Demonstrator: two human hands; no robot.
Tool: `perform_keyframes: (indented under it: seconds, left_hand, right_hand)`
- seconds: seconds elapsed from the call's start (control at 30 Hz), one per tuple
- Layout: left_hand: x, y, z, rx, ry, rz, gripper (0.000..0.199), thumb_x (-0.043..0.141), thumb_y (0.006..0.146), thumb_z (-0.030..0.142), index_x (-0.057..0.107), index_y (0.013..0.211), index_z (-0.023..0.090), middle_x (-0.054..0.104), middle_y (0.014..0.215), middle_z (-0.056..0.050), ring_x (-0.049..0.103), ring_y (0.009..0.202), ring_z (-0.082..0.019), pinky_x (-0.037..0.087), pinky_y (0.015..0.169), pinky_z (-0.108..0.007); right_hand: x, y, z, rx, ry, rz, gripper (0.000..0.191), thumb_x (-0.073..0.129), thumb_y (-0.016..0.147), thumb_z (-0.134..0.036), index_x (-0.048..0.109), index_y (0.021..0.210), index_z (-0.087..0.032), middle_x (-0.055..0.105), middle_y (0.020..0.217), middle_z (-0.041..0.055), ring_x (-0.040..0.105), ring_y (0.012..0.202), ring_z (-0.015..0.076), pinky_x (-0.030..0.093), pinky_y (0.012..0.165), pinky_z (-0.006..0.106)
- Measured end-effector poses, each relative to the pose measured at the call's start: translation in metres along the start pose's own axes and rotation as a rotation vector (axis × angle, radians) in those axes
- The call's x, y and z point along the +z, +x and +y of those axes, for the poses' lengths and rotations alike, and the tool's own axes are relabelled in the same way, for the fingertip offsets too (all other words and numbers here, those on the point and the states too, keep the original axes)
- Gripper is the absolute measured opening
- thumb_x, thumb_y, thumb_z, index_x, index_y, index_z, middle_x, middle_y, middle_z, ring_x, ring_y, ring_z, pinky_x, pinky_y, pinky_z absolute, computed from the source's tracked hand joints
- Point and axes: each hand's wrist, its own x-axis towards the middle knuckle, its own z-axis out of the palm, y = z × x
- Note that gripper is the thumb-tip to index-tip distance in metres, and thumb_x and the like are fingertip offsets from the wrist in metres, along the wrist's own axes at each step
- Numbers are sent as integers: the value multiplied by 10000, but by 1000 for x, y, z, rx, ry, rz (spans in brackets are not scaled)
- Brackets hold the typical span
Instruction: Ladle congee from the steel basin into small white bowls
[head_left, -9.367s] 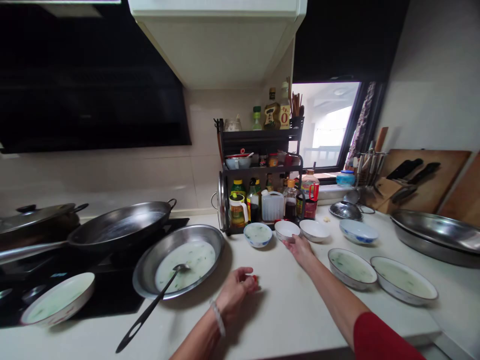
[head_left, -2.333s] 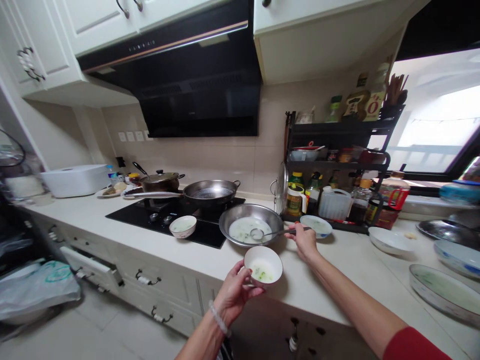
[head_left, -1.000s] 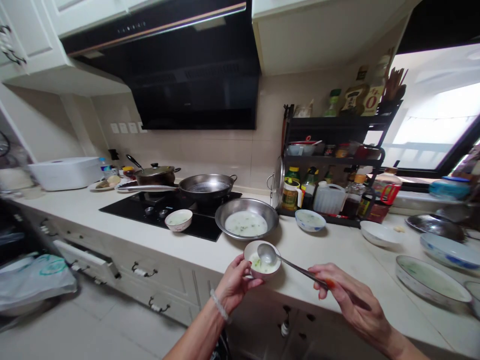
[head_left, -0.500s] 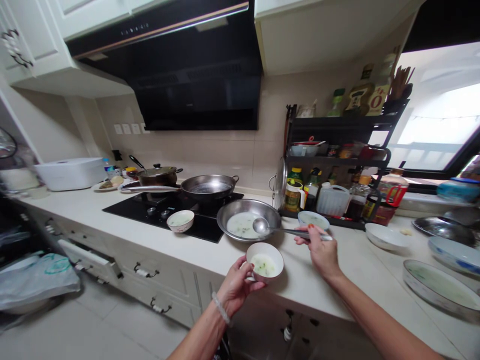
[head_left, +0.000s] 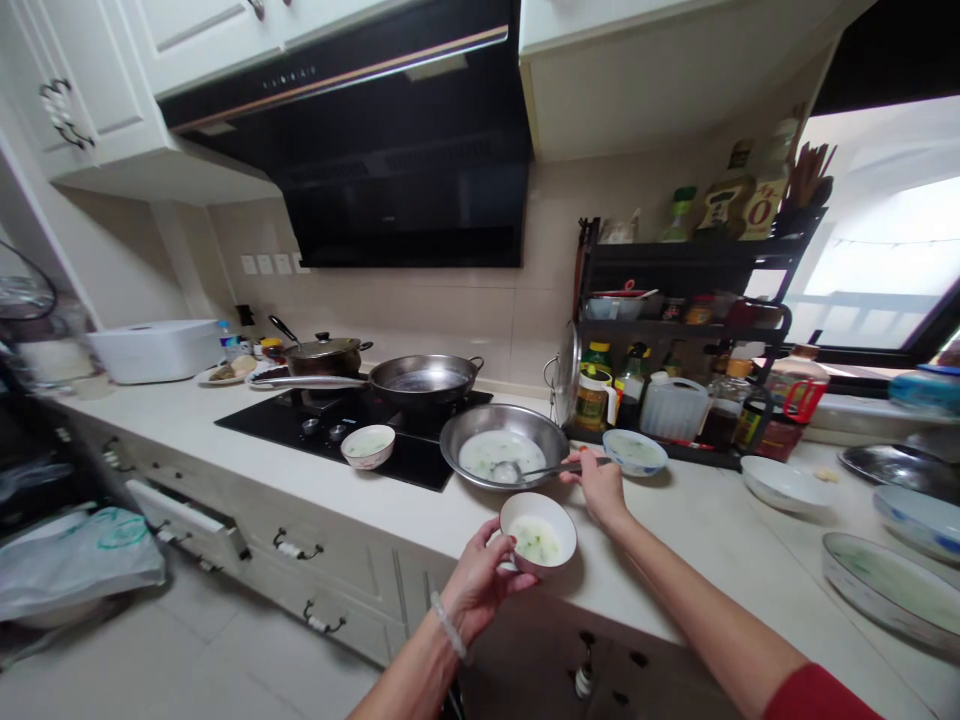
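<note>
My left hand [head_left: 487, 575] grips a small white bowl [head_left: 559, 560] by its side, just in front of the counter edge. Pale soup with green bits lies in that bowl. My right hand [head_left: 598, 487] is closed around the handle of a metal ladle [head_left: 544, 469]. The ladle's head dips into the milky soup inside a wide steel basin [head_left: 454, 450], which stands on the counter beside the cooktop. To the right of the basin sits a blue-rimmed bowl [head_left: 637, 462] of soup, behind my right hand. A filled patterned bowl [head_left: 367, 460] rests on the cooktop's front.
A steel frying pan [head_left: 424, 380] and a lidded pot [head_left: 326, 358] stand on the black cooktop [head_left: 262, 425]. A rack [head_left: 675, 328] with bottles is at the back right. More bowls, including a long soup dish [head_left: 862, 595], line the right counter. A drawer [head_left: 187, 515] juts out at left.
My right hand has moved left and lowered the ladle from above the basin's edge into the soup. My left hand holds the bowl in nearly the same place. The view has shifted slightly.
</note>
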Motion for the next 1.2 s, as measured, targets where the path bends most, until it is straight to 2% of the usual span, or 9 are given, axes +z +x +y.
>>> perform_keyframes:
  seconds: [0.3, 0.53, 0.73, 0.9, 1.07, 1.2]
  left_hand:
    - [0, 0, -1, -4, 3, -11, 394, 591, 774, 157, 408, 1123, 166, 622, 772, -16, 663, 543, -161, 550, 511, -260]
    - [-2, 0, -2, 3, 0, -14, 410, 604, 769, 167, 407, 1128, 168, 630, 803, -32, 660, 544, -150, 558, 531, -273]
    - [-2, 0, -1, -3, -9, -2, 431, 624, 753, 162, 405, 1124, 173, 611, 769, -10, 657, 537, -151, 555, 527, -273]
    - [0, 1, 0, -11, -11, 14, 398, 596, 770, 141, 410, 1120, 176, 591, 728, 10, 648, 519, -143, 553, 519, -268]
    - [2, 0, 2, -2, -25, 42, 325, 564, 793, 109, 439, 1087, 170, 575, 692, 17, 632, 534, -124, 562, 516, -261]
    - [2, 0, 3, 16, -50, 52, 303, 574, 792, 96, 453, 1060, 167, 588, 718, 5, 616, 560, -106, 583, 538, -278]
  right_hand:
    - [-9, 8, -10, 33, 137, 80, 158, 588, 676, -269, 588, 571, -151, 642, 535, 18, 582, 390, 116, 503, 399, 212]
    - [-10, 7, -17, 54, 180, 92, 157, 579, 699, -245, 586, 581, -142, 635, 519, 10, 573, 369, 100, 503, 401, 196]
    - [-11, 6, -23, 66, 204, 75, 175, 621, 692, -276, 572, 584, -147, 634, 527, 13, 584, 397, 103, 509, 412, 196]
    - [-12, 4, -29, 74, 224, 90, 163, 618, 679, -238, 572, 549, -150, 629, 506, 12, 582, 403, 108, 501, 393, 198]
    - [-18, 2, -43, 72, 244, 91, 130, 614, 638, -188, 579, 517, -156, 626, 497, 10, 583, 430, 108, 521, 419, 206]
    - [-30, -7, -60, 64, 247, 63, 110, 621, 627, -185, 605, 525, -149, 643, 528, 22, 590, 451, 114, 525, 430, 215]
